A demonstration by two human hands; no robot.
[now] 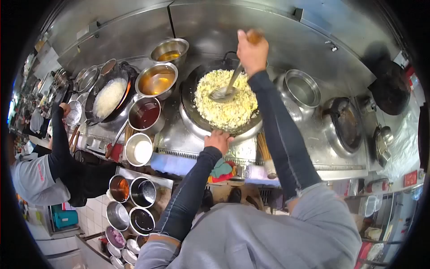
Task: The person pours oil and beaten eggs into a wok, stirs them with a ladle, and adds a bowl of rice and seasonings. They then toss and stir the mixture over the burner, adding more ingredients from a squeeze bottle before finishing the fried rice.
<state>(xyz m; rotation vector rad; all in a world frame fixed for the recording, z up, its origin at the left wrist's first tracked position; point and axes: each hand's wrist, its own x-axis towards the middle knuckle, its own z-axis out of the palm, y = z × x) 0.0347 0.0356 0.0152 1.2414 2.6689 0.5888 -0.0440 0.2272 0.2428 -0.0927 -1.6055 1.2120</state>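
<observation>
My right hand [253,54] is closed round the wooden-ended handle of a metal ladle [223,93], held high above the far side of a large wok [188,89]. The ladle's bowl rests in yellow and white chopped food [215,114] that looks like egg fried rice. My left hand [218,140] is at the wok's near rim, its fingers wrapped over the edge; a cloth there cannot be made out.
Left of the wok stand bowls of yellow liquid [156,81] and a pot of dark red sauce [145,114]. A co-worker [40,175] stands at a wok of white rice [109,97]. A metal pot [303,88] and another wok [345,125] are at right.
</observation>
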